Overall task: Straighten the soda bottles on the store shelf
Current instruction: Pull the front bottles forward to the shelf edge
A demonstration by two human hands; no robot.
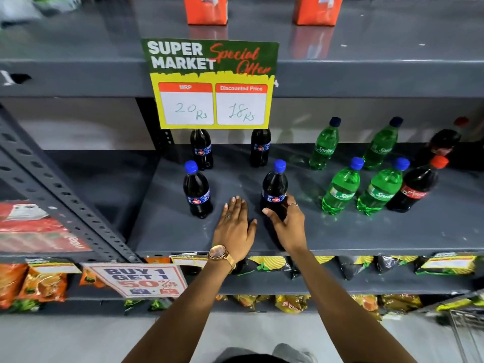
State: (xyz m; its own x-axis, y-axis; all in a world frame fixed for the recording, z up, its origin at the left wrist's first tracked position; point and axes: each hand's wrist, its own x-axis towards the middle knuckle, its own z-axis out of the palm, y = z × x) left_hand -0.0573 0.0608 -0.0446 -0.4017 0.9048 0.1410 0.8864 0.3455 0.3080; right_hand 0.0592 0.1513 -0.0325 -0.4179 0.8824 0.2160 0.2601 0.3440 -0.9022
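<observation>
Soda bottles stand on a grey shelf [366,231]. My right hand [286,221] grips the base of a dark cola bottle with a blue cap [275,187] in the front row. My left hand [235,224] lies flat and open on the shelf just left of it, holding nothing. A second blue-capped cola bottle [197,189] stands upright further left. Two more cola bottles [201,149] [260,148] stand behind, their tops hidden by a price sign. Several green Sprite bottles [340,186] and two red-capped Coca-Cola bottles [416,188] stand to the right.
A yellow and green "Special Offer" price sign [212,82] hangs from the shelf above. Two orange cartons [205,9] stand on the top shelf. Snack packets [44,282] fill the lower shelf. A slanted perforated steel brace [52,189] crosses at left. A wire basket [468,328] sits bottom right.
</observation>
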